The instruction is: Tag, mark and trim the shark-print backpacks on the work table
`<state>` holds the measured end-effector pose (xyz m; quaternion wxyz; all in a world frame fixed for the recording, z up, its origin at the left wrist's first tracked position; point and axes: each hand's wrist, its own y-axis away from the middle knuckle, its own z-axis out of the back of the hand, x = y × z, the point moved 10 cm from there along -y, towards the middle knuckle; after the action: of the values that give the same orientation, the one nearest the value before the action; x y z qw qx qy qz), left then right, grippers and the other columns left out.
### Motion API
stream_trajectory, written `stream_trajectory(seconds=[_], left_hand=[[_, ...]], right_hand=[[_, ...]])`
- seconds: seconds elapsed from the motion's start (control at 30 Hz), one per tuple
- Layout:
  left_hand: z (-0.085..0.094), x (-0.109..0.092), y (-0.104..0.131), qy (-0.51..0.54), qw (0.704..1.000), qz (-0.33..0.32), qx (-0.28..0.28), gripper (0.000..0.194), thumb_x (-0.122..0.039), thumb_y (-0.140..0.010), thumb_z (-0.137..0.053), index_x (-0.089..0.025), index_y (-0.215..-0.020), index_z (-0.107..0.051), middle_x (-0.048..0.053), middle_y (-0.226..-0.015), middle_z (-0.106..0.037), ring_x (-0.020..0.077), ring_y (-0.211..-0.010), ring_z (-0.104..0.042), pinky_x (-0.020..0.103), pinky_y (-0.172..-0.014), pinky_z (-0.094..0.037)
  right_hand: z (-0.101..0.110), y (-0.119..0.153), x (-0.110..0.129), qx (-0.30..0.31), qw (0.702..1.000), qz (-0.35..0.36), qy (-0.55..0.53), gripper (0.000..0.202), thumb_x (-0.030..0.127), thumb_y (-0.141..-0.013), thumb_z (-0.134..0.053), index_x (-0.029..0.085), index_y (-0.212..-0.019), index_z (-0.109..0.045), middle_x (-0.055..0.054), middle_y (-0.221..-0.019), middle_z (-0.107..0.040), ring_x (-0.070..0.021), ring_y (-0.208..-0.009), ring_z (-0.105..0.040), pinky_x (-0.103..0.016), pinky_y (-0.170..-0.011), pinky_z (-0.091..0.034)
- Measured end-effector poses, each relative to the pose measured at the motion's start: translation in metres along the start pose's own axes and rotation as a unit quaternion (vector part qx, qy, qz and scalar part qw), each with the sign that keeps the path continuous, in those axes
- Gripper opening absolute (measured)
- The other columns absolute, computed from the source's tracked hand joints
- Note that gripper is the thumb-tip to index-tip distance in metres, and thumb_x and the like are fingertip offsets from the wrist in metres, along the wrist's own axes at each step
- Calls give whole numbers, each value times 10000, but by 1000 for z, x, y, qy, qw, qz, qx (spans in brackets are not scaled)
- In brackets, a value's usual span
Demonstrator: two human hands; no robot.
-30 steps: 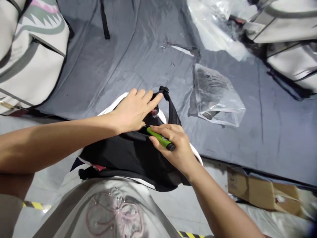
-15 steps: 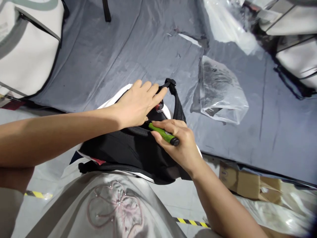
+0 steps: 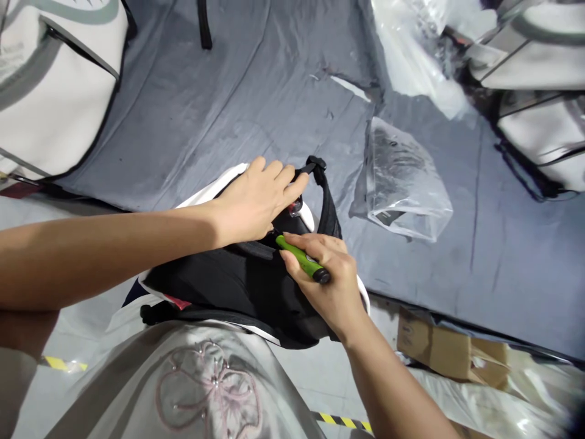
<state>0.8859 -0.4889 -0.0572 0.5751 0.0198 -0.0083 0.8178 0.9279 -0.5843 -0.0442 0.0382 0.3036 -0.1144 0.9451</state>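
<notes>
A black backpack (image 3: 237, 286) with white edges lies tilted between my body and the table edge. My left hand (image 3: 258, 198) grips its upper part, fingers curled over the fabric and thumb near the tool's front end. In my right hand (image 3: 329, 268) is a green-handled tool (image 3: 299, 253) with a black end cap, held slantwise. The tool's tip is hidden by my left hand and the bag, so its kind does not show. A black strap with a buckle (image 3: 316, 164) rises beside my left fingertips. Just below the buckle a small red item (image 3: 295, 206) shows.
The table has a grey cloth cover (image 3: 205, 122). A clear plastic bag (image 3: 406, 180) lies right of the backpack. White-and-grey bags stand at left (image 3: 55, 91) and right (image 3: 548, 128). A black strap end (image 3: 205, 30) lies at the back. Below the table edge is a cardboard box (image 3: 450, 350).
The view has shifted slightly, so table things sit lower. Both hands keep their hold on the backpack and the green-handled tool, with little visible movement of the tool.
</notes>
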Motion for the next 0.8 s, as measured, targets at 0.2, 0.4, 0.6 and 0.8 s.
stream_trajectory(seconds=[0.2, 0.4, 0.6, 0.8], left_hand=[[4, -1, 1, 1, 1000, -6, -6, 824, -398, -867, -596, -102, -1544, -229, 185, -1373, -491, 328, -1181, -471, 403, -955, -354], [2, 0, 1, 3, 1000, -3, 3, 823, -396, -868, -575, -117, -1554, -218, 178, -1370, -492, 334, -1176, -467, 413, -940, -356], [4, -1, 2, -15, 1000, -8, -8, 815, -404, -867, -587, -77, -1538, -257, 186, -1329, -518, 319, -1136, -489, 409, -912, -368], [5, -2, 2, -31, 999, -11, -14, 804, -402, -872, -584, -56, -1527, -272, 191, -1327, -526, 318, -1127, -494, 405, -911, -377]], right_hand=[[1, 2, -3, -13, 1000, -18, -3, 150, 253, -902, -684, 243, -1051, -703, -44, -1014, -761, -223, -902, -686, -431, -860, -470], [0, 4, -4, -24, 999, -23, -11, 140, 256, -907, -675, 269, -1045, -694, -36, -1032, -764, -234, -924, -693, -451, -878, -479], [-2, 3, -3, -22, 1000, -16, -15, 153, 229, -894, -694, 239, -1046, -691, -43, -1029, -763, -223, -917, -688, -437, -870, -461], [-3, -1, 1, -15, 1000, -19, 15, 135, 261, -900, -680, 239, -1031, -703, -45, -1000, -763, -226, -875, -688, -429, -845, -463]])
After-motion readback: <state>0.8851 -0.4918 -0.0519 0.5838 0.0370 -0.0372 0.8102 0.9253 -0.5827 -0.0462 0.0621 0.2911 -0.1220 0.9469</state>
